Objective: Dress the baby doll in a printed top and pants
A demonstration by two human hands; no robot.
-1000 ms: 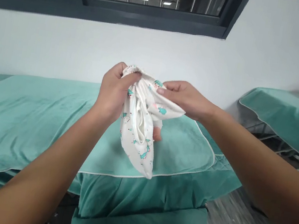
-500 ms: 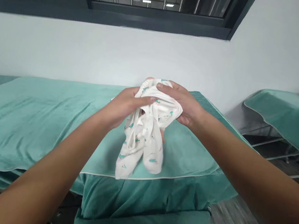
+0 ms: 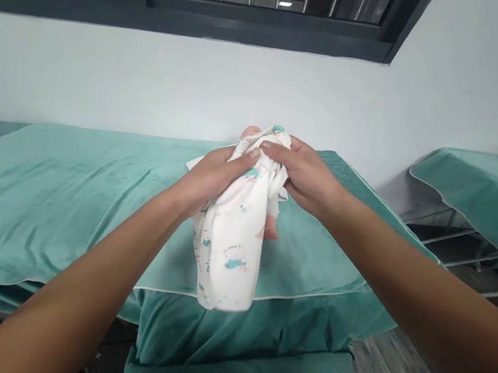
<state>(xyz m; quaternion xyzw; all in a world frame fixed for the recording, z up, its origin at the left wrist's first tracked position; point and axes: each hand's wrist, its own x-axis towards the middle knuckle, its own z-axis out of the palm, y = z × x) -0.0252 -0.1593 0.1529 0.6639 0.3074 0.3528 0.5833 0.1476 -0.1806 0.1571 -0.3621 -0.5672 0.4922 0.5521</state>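
Note:
A white baby garment with teal and pink prints hangs bunched between my hands, its lower end over the bed's front edge. My left hand pinches the upper left of the cloth, thumb on top. At the upper right, my right hand grips a gathered fold, its thumb close to the left one. Behind the garment lies a baby doll, largely hidden; a small foot shows at the right, and part of a pinkish round shape shows above the cloth. Whether the garment touches the doll I cannot tell.
The bed under the doll has a green cover with pale piping. A second green-covered bed on a metal frame stands at the right. Behind are a white wall and a dark-framed barred window.
The garment has turned or unfolded: two narrow hanging parts showed before, and a broad flat panel hangs now. The doll's foot is more exposed. Both hands keep their hold.

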